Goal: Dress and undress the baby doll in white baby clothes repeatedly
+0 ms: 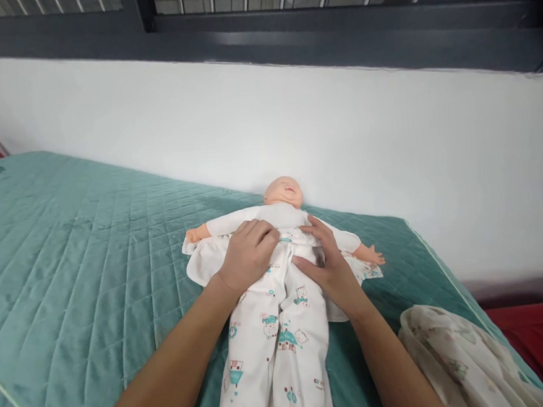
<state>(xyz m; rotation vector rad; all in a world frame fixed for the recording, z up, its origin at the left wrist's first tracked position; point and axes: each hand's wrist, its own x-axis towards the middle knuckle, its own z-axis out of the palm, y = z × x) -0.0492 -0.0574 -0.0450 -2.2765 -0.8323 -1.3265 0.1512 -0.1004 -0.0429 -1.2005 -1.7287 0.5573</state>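
White, teal-printed cloth trousers [284, 326] run lengthwise from between the left hand [252, 251] and right hand [329, 261] toward the person, waist near both. The left curls at one edge, whether gripping unclear; the right is spread, thumb apart.

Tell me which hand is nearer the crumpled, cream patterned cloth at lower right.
Right. The right hand, at the waist of the white printed trousers, is left of and beyond the cloth; the left hand is farther left, across the trousers.
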